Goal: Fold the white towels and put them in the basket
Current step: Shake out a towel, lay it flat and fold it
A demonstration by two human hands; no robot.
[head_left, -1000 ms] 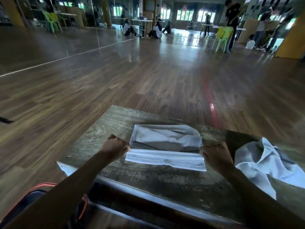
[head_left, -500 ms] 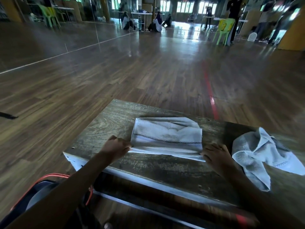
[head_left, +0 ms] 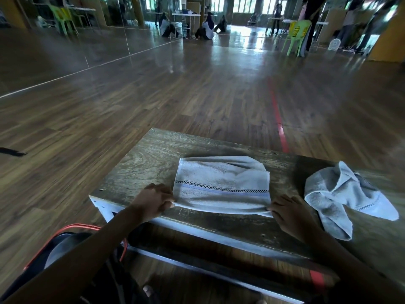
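A white towel (head_left: 221,183) with a checked stripe lies partly folded on the wooden table (head_left: 149,159). My left hand (head_left: 153,199) pinches its near left corner, and my right hand (head_left: 287,212) pinches its near right corner, both at the towel's near edge. A second white towel (head_left: 341,194) lies crumpled on the table to the right, apart from my hands. A basket (head_left: 72,229) with a red rim stands on the floor at the lower left, mostly hidden behind my left arm; something pale shows inside it.
The table's near edge has a pale metal frame (head_left: 197,232). Wooden floor with a red line (head_left: 277,113) stretches ahead. Green plastic chairs (head_left: 295,36), tables and several people are far across the hall, with mirrors along the left wall.
The near flap that lay over the towel one second ago has been drawn back toward me; the towel now lies longer and flatter with its stripe showing. Both hands kept their grip on the near corners.
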